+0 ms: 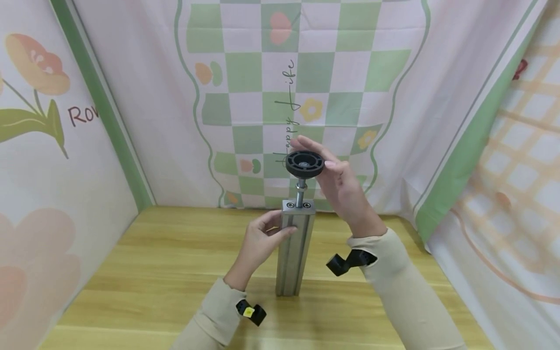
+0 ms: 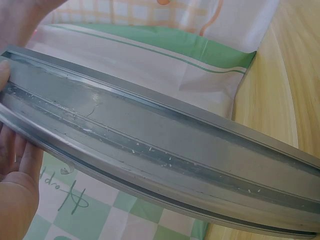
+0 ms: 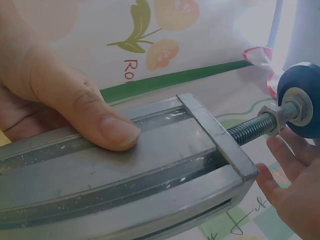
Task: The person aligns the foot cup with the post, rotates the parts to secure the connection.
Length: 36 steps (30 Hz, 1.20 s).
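An aluminium profile [image 1: 289, 262] stands upright on the wooden table. My left hand [image 1: 261, 242] grips it near its top, the thumb [image 3: 117, 132] lying along one face and the other fingers on the far side. From the end plate [image 3: 217, 135] rises a threaded rod [image 3: 250, 129] with a nut [image 3: 274, 119] partway along. A round black levelling foot [image 1: 305, 171] sits on top of the rod, its hollow underside facing up. My right hand [image 1: 350, 197] is at the foot's right side, one fingertip at the rim and longer fingers stretched out behind it.
Wooden table [image 1: 175, 272] spreads around the profile. A printed cloth backdrop [image 1: 245, 73] with green checks hangs behind, and patterned cloth walls [image 1: 35, 170] stand at left and right. Each sleeve carries a black wrist mount [image 1: 350, 262].
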Available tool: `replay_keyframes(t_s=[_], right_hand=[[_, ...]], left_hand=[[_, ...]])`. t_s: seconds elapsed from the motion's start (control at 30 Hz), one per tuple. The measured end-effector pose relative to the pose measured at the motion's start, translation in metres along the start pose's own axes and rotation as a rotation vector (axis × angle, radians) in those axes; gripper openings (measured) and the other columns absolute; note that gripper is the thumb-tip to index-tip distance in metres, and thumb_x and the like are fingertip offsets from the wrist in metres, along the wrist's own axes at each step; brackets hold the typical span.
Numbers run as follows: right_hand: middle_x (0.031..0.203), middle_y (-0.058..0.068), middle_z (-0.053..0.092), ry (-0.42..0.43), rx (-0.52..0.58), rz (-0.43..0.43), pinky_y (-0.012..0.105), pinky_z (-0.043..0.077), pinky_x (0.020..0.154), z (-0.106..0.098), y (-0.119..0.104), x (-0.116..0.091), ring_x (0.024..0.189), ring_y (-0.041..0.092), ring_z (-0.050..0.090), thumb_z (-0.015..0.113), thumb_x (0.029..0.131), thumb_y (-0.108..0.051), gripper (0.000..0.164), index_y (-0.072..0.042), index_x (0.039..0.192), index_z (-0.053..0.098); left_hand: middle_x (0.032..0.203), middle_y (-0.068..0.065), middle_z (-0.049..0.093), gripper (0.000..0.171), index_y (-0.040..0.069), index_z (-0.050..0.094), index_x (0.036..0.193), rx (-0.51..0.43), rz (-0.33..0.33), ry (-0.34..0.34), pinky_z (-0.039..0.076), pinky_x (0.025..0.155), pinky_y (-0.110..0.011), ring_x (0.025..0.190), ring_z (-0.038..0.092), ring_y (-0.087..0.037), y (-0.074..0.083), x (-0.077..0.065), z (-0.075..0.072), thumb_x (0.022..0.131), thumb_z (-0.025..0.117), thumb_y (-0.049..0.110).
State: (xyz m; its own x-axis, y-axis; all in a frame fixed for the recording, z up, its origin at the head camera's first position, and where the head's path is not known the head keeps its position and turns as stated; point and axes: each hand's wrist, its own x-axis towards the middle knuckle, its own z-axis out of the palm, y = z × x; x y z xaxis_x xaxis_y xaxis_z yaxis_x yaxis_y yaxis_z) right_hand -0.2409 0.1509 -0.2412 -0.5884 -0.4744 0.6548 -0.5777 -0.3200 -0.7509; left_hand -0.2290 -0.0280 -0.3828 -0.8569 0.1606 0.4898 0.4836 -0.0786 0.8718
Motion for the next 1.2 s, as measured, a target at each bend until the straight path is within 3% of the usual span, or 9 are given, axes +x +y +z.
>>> replay_keyframes(t_s=[0.27,0.5,0.63,0.8,1.03,1.2], right_hand=[[0.149,0.020,0.045,0.004,0.052,0.019,0.043,0.025,0.117,-0.001,0.000,-0.001,0.143,0.040,0.032,0.026,0.099,-0.015,0.058,0.008,0.152,0.027],[0.146,0.023,0.046,0.074,0.000,0.056,0.041,0.021,0.118,-0.003,0.004,-0.003,0.135,0.032,0.043,0.041,0.098,-0.017,0.053,-0.004,0.149,0.042],[0.141,0.019,0.051,0.136,-0.104,0.048,0.036,0.035,0.112,-0.002,0.004,-0.008,0.127,0.030,0.050,0.046,0.099,-0.019,0.048,-0.007,0.146,0.048],[0.129,0.016,0.053,0.235,-0.190,0.042,0.027,0.051,0.093,0.005,0.004,-0.009,0.113,0.027,0.055,0.060,0.094,-0.016,0.043,-0.006,0.135,0.052],[0.114,0.009,0.051,0.338,-0.430,-0.058,0.026,0.046,0.086,0.014,0.004,-0.005,0.093,0.023,0.050,0.078,0.088,-0.018,0.046,-0.001,0.124,0.056],[0.111,0.005,0.047,0.367,-0.645,-0.129,0.031,0.039,0.088,0.014,0.005,-0.002,0.099,0.019,0.044,0.083,0.082,-0.018,0.047,-0.007,0.122,0.060]], left_hand=[[0.106,-0.012,0.071,0.037,0.000,0.068,0.121,-0.006,0.004,-0.004,0.058,0.089,-0.033,0.097,0.068,-0.021,0.000,0.000,0.000,0.087,0.080,0.008],[0.105,-0.012,0.071,0.037,-0.001,0.068,0.121,-0.003,0.008,-0.003,0.058,0.088,-0.034,0.096,0.068,-0.021,-0.002,-0.001,-0.001,0.087,0.080,0.008],[0.104,-0.011,0.071,0.037,-0.001,0.068,0.121,-0.001,0.015,-0.005,0.058,0.088,-0.033,0.095,0.068,-0.019,-0.003,-0.001,-0.001,0.087,0.080,0.007],[0.102,-0.010,0.071,0.035,0.001,0.069,0.120,-0.006,0.024,-0.012,0.058,0.088,-0.034,0.094,0.068,-0.020,-0.002,0.000,-0.002,0.087,0.079,0.007],[0.101,-0.009,0.070,0.034,0.003,0.070,0.120,-0.007,0.011,-0.013,0.059,0.087,-0.034,0.094,0.067,-0.020,0.000,0.000,-0.001,0.087,0.079,0.008],[0.101,-0.010,0.070,0.034,0.003,0.070,0.120,-0.008,0.004,-0.015,0.058,0.088,-0.034,0.094,0.067,-0.020,0.000,0.000,-0.001,0.087,0.079,0.007]])
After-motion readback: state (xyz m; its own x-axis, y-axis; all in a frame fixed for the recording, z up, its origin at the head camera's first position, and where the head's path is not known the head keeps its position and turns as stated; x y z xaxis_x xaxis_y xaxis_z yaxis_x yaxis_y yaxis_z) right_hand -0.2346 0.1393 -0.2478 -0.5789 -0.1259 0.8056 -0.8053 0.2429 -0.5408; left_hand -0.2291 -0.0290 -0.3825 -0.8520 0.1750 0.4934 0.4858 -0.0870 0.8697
